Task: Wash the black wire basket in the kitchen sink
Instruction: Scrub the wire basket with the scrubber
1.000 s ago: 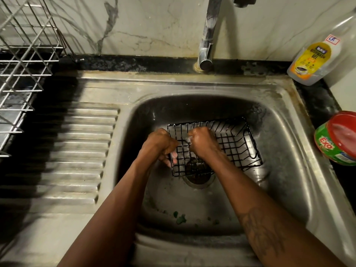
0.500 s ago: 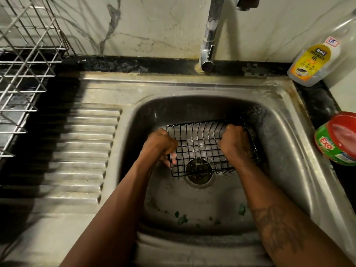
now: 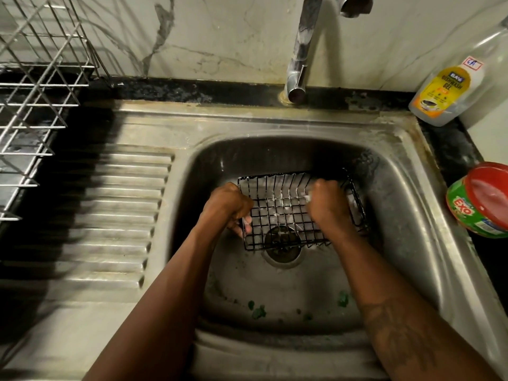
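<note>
While your left hand (image 3: 228,207) grips the basket (image 3: 280,215) between your hands in the sink (image 3: 398,215) and your right hand (image 3: 330,209), curled round something unclear, presses inside it, soapy wire may slip free.

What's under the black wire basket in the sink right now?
Through the grid of the black wire basket you can see the drain and bare sink floor. The right hand inside it and the left hand gripping its left rim hide whatever lies beneath them.
</note>
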